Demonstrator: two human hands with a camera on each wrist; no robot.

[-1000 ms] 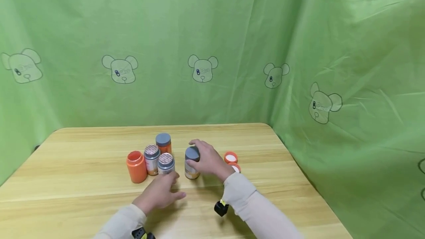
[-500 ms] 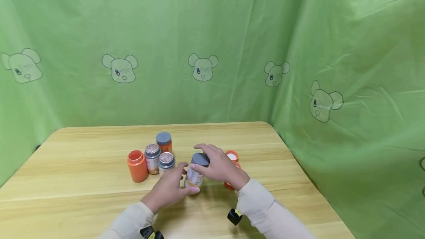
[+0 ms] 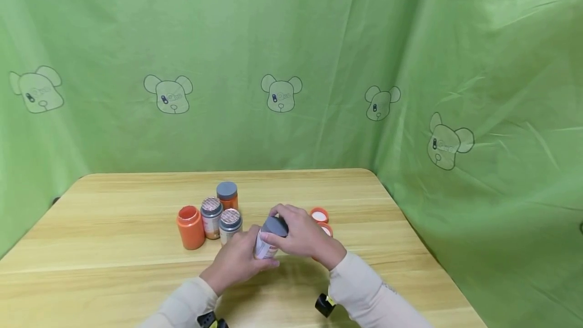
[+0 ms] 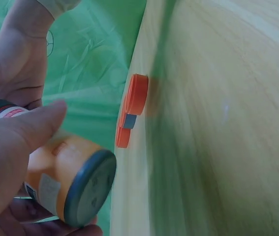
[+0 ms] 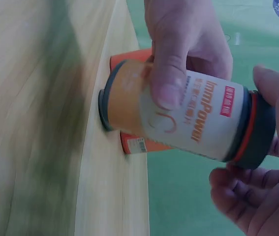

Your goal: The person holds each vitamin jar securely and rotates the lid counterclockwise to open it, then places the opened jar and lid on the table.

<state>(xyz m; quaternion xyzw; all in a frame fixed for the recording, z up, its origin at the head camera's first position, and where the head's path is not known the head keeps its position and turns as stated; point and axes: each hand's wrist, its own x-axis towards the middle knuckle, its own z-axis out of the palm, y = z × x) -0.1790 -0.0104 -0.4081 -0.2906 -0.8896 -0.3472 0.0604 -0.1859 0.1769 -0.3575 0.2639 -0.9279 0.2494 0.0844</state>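
A pill bottle (image 3: 266, 250) with a white and orange label is held tilted between my two hands. My left hand (image 3: 238, 261) grips the bottle's body, its thumb lying along the label in the right wrist view. Around the dark grey screw cap (image 5: 260, 133) curl the fingers and thumb of my right hand (image 3: 304, 236). An orange ring shows just beneath that cap. In the left wrist view the bottle's dark base (image 4: 91, 189) points toward the camera, clear of the table.
Left of the hands stand an open orange bottle (image 3: 191, 231), two grey bottles with foil seals, one nearer (image 3: 230, 221) and one farther (image 3: 211, 215), and an orange bottle with grey cap (image 3: 227, 197). Orange caps (image 3: 320, 214) lie at right, partly behind the right hand.
My right hand has brought the bottle nearer and tilted it. My left hand has moved from beside the foil-sealed bottle onto its body, and the right fingers have closed round the cap.
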